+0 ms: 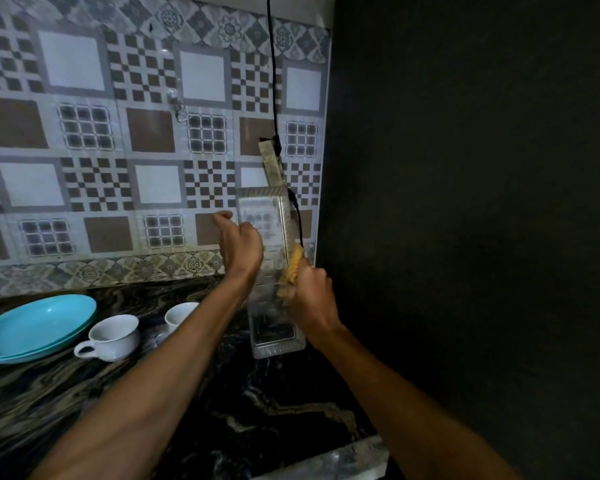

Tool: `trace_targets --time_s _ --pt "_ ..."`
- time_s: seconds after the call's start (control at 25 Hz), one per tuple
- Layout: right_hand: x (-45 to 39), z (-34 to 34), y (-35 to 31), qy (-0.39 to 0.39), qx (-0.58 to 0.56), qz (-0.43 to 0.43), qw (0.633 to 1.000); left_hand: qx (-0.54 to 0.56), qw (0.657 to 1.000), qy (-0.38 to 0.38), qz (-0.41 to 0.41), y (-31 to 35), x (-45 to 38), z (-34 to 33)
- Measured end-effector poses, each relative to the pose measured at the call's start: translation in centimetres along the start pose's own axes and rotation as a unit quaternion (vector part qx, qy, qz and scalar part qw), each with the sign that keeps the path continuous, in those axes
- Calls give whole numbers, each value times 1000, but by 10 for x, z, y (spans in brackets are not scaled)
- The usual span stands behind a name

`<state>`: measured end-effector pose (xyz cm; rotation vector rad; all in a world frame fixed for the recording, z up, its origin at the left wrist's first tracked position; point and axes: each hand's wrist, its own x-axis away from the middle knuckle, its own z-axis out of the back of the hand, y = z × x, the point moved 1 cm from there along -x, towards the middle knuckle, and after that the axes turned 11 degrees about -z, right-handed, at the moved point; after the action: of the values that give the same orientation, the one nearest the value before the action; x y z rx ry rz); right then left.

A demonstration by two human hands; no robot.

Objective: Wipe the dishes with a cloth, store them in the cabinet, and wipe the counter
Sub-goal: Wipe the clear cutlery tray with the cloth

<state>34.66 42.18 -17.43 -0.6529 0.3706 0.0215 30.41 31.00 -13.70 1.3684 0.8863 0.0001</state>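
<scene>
Head view: clear tray (269, 237) held upright at centre, lower end just above tabletop (84, 403). Left hand (241, 244) grips its left edge; right hand (312, 299) clenches yellow cloth (294, 263) against right edge. Tray looks rigid, light, likely slick and breakable: best held by rims, both sides. Blue plates (39, 327) and two white cups (113, 336) at 9 o'clock. Second cup half hidden by left forearm. Tray material unclear; dark panel at 3 o'clock unreadable.
</scene>
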Motion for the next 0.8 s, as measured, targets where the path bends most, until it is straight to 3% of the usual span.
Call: trace_targets --time_s 0.2,0.28,0.4,0.48,0.64,0.8 --pt "-16 29 -5 11 26 1 1000 36 995 -86 39 -12 36 -8" --pt "-16 34 -7 20 25 11 999 68 995 -55 48 -17 43 -11" --pt "-3 20 4 -31 71 14 997 59 995 42 65 -20 23 -6" --pt "6 7 15 -60 75 -6 995 68 994 62 62 -20 7 -3" --pt "-6 1 23 -67 11 -67 995 69 993 31 89 -38 3 -6" --pt "-22 9 30 -28 38 -98 994 -32 990 -74 112 -52 5 -11"
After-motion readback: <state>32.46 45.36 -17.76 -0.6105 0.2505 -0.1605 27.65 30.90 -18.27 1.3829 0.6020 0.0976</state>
